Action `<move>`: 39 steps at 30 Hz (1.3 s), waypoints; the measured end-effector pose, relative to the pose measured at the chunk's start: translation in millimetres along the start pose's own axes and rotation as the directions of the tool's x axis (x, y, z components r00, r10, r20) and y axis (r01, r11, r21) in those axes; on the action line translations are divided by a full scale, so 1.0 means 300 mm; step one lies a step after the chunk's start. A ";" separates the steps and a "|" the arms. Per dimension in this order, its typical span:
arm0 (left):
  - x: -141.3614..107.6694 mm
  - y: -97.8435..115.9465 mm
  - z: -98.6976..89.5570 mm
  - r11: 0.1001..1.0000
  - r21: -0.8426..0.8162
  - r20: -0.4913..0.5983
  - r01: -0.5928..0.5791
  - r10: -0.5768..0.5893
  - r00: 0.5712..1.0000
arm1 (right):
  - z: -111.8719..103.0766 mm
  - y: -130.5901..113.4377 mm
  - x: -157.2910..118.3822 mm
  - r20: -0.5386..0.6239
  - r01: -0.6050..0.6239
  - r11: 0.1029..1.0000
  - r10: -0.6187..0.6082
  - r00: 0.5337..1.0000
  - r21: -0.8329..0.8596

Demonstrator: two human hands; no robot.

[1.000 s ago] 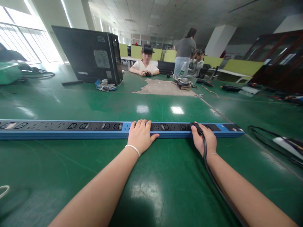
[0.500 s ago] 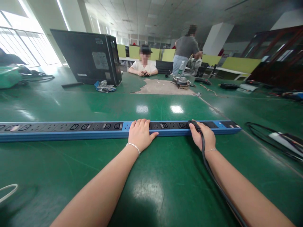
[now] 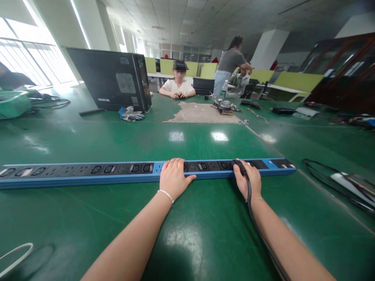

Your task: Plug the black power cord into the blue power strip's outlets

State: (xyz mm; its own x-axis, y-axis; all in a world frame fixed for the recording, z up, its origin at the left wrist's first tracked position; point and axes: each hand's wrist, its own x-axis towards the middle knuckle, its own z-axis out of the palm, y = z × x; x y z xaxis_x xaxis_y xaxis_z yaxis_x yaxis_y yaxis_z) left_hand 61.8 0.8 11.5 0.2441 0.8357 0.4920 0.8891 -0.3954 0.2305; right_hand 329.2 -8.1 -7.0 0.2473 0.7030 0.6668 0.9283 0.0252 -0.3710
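A long blue power strip [image 3: 88, 179] with black socket panels lies across the green table. Near its middle, my left hand [image 3: 173, 173] grips it from above, fingers over the sockets and thumb along the near side. My right hand [image 3: 249, 177] is closed round a black power plug [image 3: 238, 166] at the sockets toward the strip's right end. Whether the plug's pins sit fully in a socket is hidden by the plug body and my fingers. From the plug a black cord [image 3: 251, 207] runs down beside my right forearm.
A black computer case [image 3: 117, 82] stands at the back left, with work gloves [image 3: 131, 114] before it. A green basket [image 3: 14, 104] is far left. Black cables [image 3: 316, 179] lie to the right. Across the table sits a person [image 3: 178, 84]; another person [image 3: 230, 62] stands behind.
The view has tipped up slightly, so the strip and my hands appear lower. My right hand and wrist have shifted slightly left in the picture, still holding the plug at the strip.
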 end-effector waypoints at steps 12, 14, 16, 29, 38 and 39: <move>-0.003 0.003 0.001 1.000 -0.030 0.012 0.007 -0.007 1.000 | -0.045 -0.093 0.016 -0.145 -0.264 0.912 0.321 0.936 0.315; -0.003 0.003 0.002 0.999 -0.036 0.011 0.005 -0.005 1.000 | -0.031 -0.173 0.000 0.008 -0.237 0.886 0.255 0.967 0.399; -0.005 0.003 0.003 0.999 -0.043 0.005 0.006 -0.006 1.000 | 0.003 -0.253 -0.025 0.146 -0.149 0.895 0.096 0.985 0.419; -0.004 0.004 0.012 0.997 -0.082 -0.017 0.013 -0.015 1.000 | 0.102 -0.455 -0.044 0.189 -0.056 0.956 0.000 0.982 0.288; -0.005 0.002 0.015 0.997 -0.074 -0.031 0.003 -0.005 1.000 | 0.111 -0.498 -0.072 0.149 0.105 0.992 -0.114 0.982 0.066; -0.005 0.002 0.015 0.997 -0.072 -0.034 0.001 -0.004 0.999 | 0.110 -0.501 -0.073 0.146 0.114 0.992 -0.120 0.982 0.045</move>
State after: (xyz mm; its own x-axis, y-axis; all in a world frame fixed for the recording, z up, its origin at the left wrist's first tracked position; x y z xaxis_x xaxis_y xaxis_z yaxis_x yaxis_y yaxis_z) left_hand 63.7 1.0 7.0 0.2277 0.8238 0.5191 0.8591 -0.4209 0.2912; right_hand 175.2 -3.8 12.8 0.0911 0.7910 0.6050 0.9371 0.1375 -0.3209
